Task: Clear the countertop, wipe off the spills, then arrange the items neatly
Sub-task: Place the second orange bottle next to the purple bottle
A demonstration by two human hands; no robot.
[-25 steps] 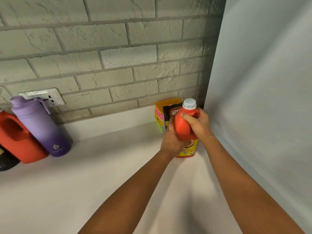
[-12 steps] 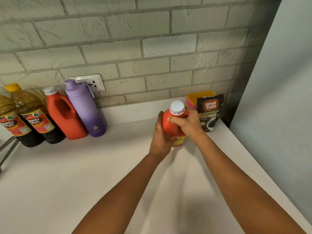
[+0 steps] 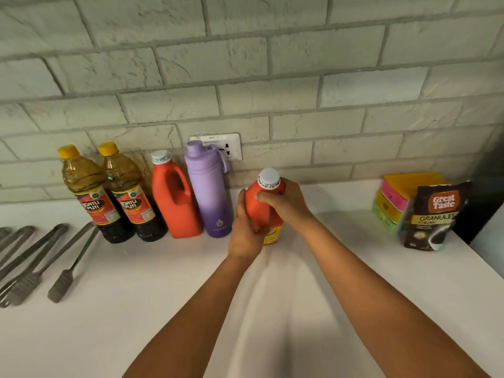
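Both hands grip orange bottle point(image 3: 263, 211) w/ white cap: L hand point(image 3: 245, 227) fingers wrapped round body, R hand point(image 3: 286, 204) curled near neck, beside purple flask point(image 3: 208, 192).

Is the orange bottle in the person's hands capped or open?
Capped. The orange bottle has its white screw cap seated on the neck, while the left hand and right hand grip its body.

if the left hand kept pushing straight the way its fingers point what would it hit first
The left hand already holds the orange bottle. Past that, its fingers point toward the brick wall; nothing else seems to intervene, though depth is unclear.
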